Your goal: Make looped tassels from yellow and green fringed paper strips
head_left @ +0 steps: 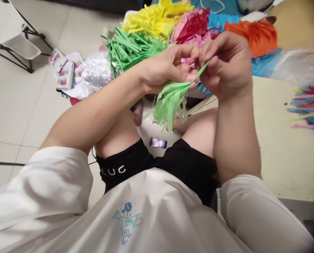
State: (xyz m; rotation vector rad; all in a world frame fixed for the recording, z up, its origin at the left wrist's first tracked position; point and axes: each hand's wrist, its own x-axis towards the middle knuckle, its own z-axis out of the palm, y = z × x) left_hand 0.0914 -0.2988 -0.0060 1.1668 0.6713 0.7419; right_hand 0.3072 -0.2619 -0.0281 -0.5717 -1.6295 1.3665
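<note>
A light green paper tassel (pixel 172 102) hangs in front of me, its fringe spread downward and its top twisted into a narrow strip. My left hand (pixel 172 65) pinches it at the neck, just above the fringe. With thumb and fingers, my right hand (pixel 225 63) grips the twisted upper end, which slants up to the right. The fingertips of both hands are close together. Behind my left hand lies a pile of green fringed paper (pixel 133 49). Pink and red fringed paper (pixel 195 26) is partly hidden behind the hands.
Yellow fringed paper (pixel 157 17) and orange fringed paper (pixel 254 33) lie at the back. Multicoloured tassels (pixel 309 105) rest on the pale table (pixel 285 147) at right. Clear plastic wrap (pixel 96 72) and printed packets (pixel 64 70) are at left, near a folding chair (pixel 12 28).
</note>
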